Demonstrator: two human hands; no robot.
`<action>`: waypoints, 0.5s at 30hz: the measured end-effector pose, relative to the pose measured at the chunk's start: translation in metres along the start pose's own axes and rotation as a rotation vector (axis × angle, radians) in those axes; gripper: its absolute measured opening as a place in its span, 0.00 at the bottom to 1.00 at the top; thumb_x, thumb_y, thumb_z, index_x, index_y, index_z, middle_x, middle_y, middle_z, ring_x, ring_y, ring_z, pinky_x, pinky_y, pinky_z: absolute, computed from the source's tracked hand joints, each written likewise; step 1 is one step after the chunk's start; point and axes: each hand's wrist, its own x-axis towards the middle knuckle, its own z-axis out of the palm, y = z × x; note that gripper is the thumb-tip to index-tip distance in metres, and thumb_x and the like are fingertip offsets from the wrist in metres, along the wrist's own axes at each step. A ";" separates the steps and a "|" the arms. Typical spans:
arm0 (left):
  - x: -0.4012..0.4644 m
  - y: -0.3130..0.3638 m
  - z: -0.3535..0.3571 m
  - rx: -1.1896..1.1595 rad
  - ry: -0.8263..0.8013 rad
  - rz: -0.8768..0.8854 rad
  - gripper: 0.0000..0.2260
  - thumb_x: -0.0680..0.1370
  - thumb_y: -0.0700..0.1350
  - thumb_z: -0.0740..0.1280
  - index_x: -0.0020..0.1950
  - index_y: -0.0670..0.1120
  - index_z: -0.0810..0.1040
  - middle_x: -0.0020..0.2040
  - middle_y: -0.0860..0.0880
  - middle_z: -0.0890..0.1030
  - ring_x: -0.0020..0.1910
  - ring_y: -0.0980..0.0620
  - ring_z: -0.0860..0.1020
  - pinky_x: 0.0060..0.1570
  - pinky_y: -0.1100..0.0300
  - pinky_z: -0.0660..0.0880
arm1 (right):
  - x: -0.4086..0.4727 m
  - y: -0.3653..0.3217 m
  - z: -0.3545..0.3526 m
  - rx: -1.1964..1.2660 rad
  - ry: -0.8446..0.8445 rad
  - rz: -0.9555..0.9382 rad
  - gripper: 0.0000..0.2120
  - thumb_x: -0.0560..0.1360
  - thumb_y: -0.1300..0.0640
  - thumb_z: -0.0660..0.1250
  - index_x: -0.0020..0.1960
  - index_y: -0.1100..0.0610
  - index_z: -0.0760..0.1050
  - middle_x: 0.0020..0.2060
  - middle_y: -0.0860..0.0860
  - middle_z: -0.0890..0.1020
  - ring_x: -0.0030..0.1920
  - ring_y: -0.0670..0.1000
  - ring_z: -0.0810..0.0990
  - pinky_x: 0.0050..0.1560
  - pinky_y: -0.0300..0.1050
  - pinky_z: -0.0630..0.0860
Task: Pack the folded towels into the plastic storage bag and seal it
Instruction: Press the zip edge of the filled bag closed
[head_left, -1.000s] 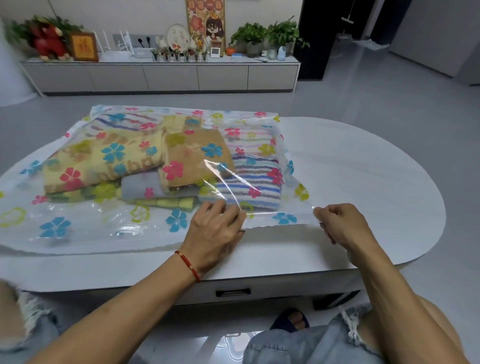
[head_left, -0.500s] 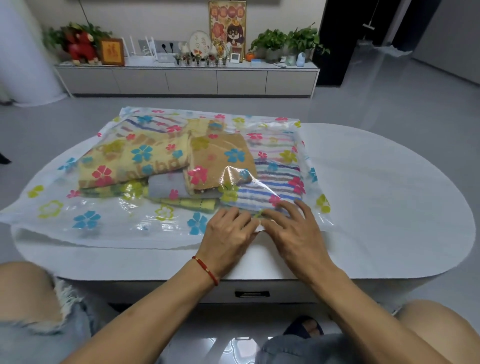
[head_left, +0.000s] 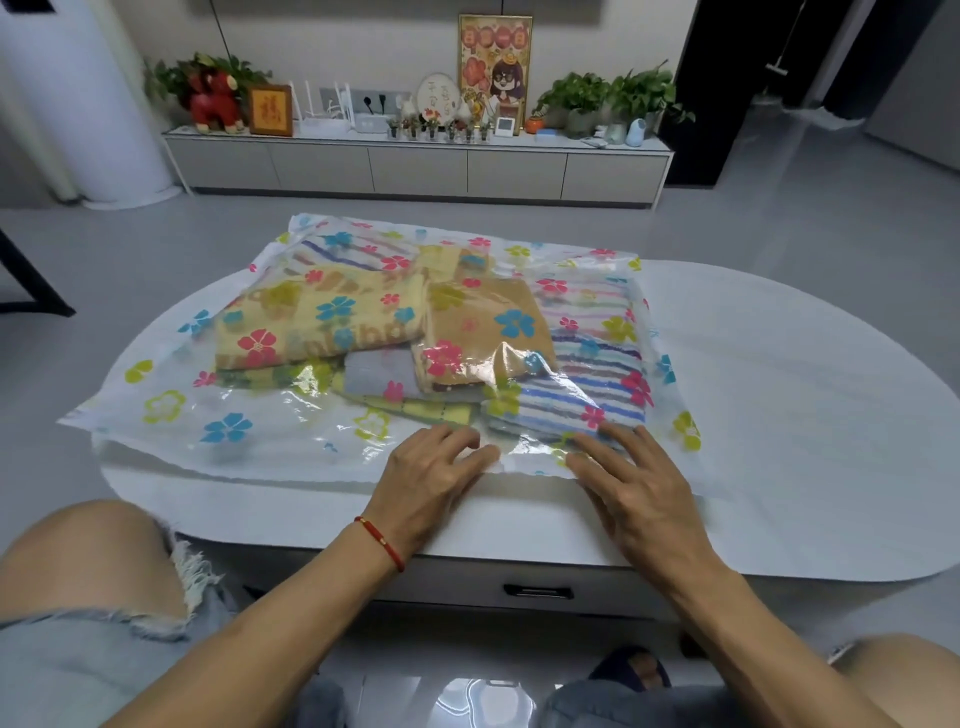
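A clear plastic storage bag (head_left: 244, 431) printed with coloured flowers lies flat on the white oval table (head_left: 779, 415). Inside it sit several folded towels: a yellow one (head_left: 322, 317), a tan one (head_left: 483, 322), a grey one (head_left: 374, 376) and a blue-striped one (head_left: 576, 400). My left hand (head_left: 431, 467) presses flat on the bag's near edge, fingers spread. Beside it, my right hand (head_left: 628, 478) lies flat on the same edge, its fingertips touching the striped towel's corner through the plastic. Neither hand grips anything.
The table's front has a drawer with a dark handle (head_left: 537, 591). My knees in frayed denim shorts (head_left: 104, 623) sit below the table edge. A low white sideboard (head_left: 415, 166) with plants and ornaments stands across the grey floor.
My right hand came in from the bag's right corner to the middle beside my left, then the two hands spread slightly apart along the near edge. The camera view shifted right.
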 end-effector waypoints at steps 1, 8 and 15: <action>-0.008 -0.004 -0.001 -0.016 -0.029 -0.010 0.08 0.79 0.45 0.69 0.57 0.45 0.82 0.48 0.46 0.80 0.43 0.46 0.76 0.38 0.53 0.72 | 0.000 -0.002 0.000 0.004 0.004 0.005 0.15 0.71 0.63 0.79 0.57 0.59 0.85 0.60 0.57 0.85 0.60 0.67 0.82 0.61 0.67 0.78; -0.039 -0.043 -0.015 -0.040 -0.195 -0.384 0.16 0.78 0.50 0.67 0.66 0.51 0.77 0.67 0.49 0.76 0.65 0.46 0.73 0.60 0.48 0.69 | 0.020 -0.049 0.012 0.090 0.030 -0.008 0.16 0.77 0.50 0.72 0.59 0.57 0.84 0.59 0.55 0.85 0.58 0.60 0.82 0.61 0.59 0.77; -0.028 -0.050 -0.028 0.038 -0.449 -0.190 0.17 0.80 0.54 0.64 0.67 0.50 0.76 0.57 0.50 0.81 0.50 0.43 0.77 0.45 0.51 0.73 | 0.026 -0.061 0.026 0.107 -0.001 0.038 0.06 0.77 0.59 0.74 0.54 0.58 0.84 0.52 0.56 0.85 0.50 0.61 0.83 0.50 0.54 0.78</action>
